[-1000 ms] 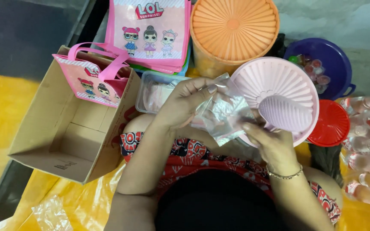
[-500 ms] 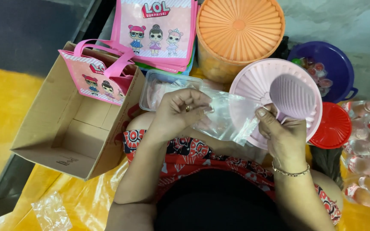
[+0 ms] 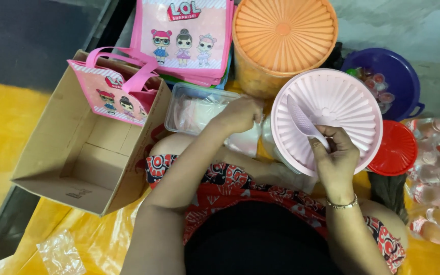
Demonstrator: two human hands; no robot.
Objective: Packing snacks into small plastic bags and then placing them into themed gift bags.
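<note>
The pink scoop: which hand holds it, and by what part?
The right hand holds the pink scoop by its handle end, over the pink ribbed lid.

- Yellow plastic sheet (image 3: 6,132) covers the floor at left and bottom of the frame.
- Dark grey floor (image 3: 31,35) upper left.
- Pale concrete (image 3: 408,25) upper right.

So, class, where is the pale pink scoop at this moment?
In the head view, right of centre: the pale pink scoop lies against the pink ribbed lid, held by the right hand.
</note>
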